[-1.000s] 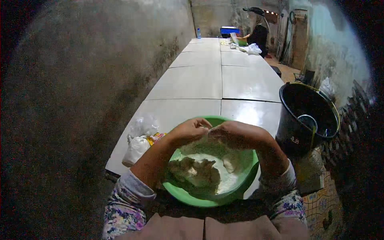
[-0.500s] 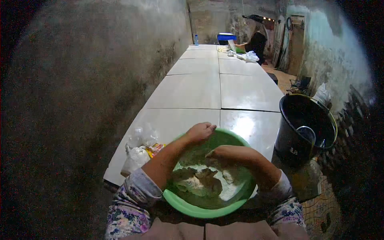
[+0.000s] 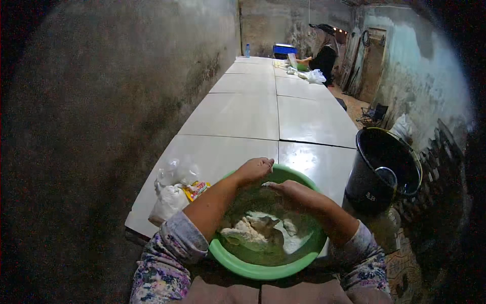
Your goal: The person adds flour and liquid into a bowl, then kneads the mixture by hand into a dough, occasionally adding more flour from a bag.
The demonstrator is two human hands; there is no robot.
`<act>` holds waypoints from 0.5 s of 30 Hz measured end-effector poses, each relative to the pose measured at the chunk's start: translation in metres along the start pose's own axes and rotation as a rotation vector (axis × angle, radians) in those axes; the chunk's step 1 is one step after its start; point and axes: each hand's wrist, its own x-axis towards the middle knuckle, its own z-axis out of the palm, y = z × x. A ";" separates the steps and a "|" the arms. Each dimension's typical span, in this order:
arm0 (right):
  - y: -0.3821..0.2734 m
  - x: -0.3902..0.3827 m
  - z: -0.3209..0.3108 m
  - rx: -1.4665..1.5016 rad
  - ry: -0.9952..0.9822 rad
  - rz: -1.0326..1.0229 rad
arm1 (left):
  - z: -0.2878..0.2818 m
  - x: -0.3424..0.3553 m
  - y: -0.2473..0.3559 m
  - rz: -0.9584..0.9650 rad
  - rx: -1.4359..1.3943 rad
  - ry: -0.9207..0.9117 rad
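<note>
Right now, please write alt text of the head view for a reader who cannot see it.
A left hand and a right hand are over a green basin with pale dough-like lumps and white powder, at a white table. A white-filled bag is at the left, a black bucket at the right, and another person at the far end.

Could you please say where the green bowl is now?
In the head view, the green bowl is at lower centre, between the yellow packet on its left and the black bucket on its right.
</note>
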 end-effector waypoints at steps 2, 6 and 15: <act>-0.009 -0.003 0.003 -0.502 0.050 -0.087 | -0.002 0.003 -0.007 0.026 -0.036 -0.002; 0.004 0.005 -0.005 -0.396 0.111 0.013 | -0.003 -0.001 0.006 -0.029 0.009 -0.066; 0.013 0.005 -0.006 0.445 -0.128 0.254 | -0.002 0.008 -0.013 0.074 -0.067 -0.114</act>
